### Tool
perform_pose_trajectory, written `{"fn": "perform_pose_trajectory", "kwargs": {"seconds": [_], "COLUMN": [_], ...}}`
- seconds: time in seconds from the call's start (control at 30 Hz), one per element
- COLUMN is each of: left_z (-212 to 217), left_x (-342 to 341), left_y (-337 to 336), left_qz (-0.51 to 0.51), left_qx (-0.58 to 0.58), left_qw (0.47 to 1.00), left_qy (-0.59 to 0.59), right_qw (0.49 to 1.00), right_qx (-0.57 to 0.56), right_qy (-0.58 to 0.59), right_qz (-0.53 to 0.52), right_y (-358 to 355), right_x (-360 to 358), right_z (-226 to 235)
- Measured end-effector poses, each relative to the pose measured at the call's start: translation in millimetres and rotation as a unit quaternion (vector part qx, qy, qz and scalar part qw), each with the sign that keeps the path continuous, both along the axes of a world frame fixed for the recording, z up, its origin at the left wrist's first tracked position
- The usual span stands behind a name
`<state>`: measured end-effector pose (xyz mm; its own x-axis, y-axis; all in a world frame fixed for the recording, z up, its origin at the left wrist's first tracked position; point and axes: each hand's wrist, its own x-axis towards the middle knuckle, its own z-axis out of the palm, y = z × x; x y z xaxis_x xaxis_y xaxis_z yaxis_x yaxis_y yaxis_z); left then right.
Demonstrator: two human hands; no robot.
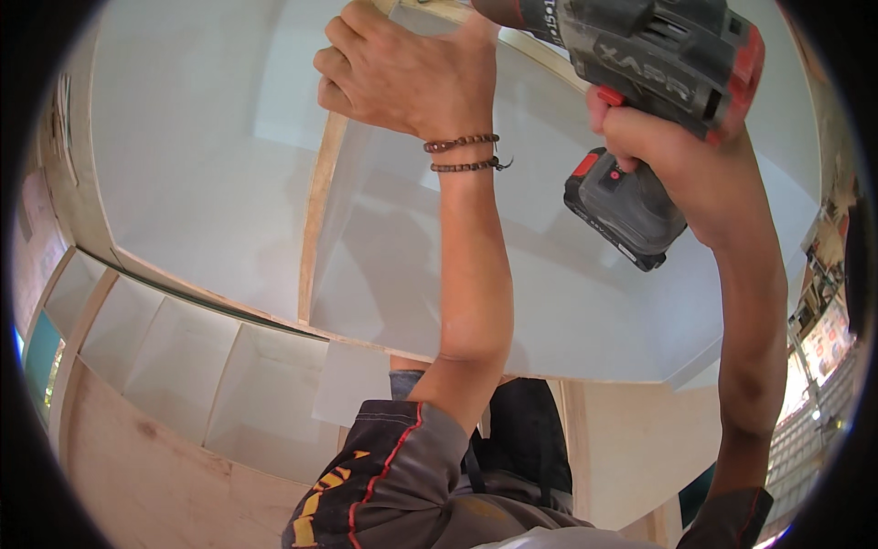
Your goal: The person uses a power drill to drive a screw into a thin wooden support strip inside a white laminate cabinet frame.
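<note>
My right hand (pixel 663 151) is closed around the grip of a black and red cordless drill (pixel 663 64). One finger lies by the red trigger, and the battery pack (pixel 626 206) hangs below the hand. The drill's front end points left, toward my left hand (pixel 412 73), and its tip is cut off by the upper edge. My left fingers are curled in at the far end of a divider panel (pixel 320 210) with a bare wooden edge. What lies under those fingers is hidden. The divider stands inside a large cabinet carcass (pixel 192 137) with pale grey-white inner faces.
At the lower left is another open cabinet frame with white compartments (pixel 265 393). A pale wooden panel (pixel 640 439) stands below the carcass's near edge, right of my body. Blurred clutter (pixel 828 265) shows at the right rim. Two beaded bracelets (pixel 464 154) circle my left wrist.
</note>
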<state>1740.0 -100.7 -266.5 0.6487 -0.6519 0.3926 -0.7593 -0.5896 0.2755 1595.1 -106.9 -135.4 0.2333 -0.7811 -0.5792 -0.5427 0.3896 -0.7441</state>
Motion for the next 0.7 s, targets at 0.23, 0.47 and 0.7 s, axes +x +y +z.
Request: {"fn": "perform_pose_trajectory", "kwargs": {"seconds": [0.23, 0.47, 0.7], "left_z": [-1, 6, -5], "left_x": [0, 3, 5], "left_y": [2, -1, 4], "left_qz": [0.002, 0.006, -0.006], "left_qx": [0.008, 0.018, 0.017], "left_qw": [1.0, 0.999, 0.998], "left_qy": [0.029, 0.042, 0.06], "right_qw": [0.999, 0.999, 0.998], "right_qx": [0.007, 0.038, -0.002], "right_qy": [0.003, 0.009, 0.009], "right_qz": [-0.038, -0.005, -0.067], "right_y": [1, -9, 0], "right_x": [10, 3, 17], "right_z": [1, 3, 5]}}
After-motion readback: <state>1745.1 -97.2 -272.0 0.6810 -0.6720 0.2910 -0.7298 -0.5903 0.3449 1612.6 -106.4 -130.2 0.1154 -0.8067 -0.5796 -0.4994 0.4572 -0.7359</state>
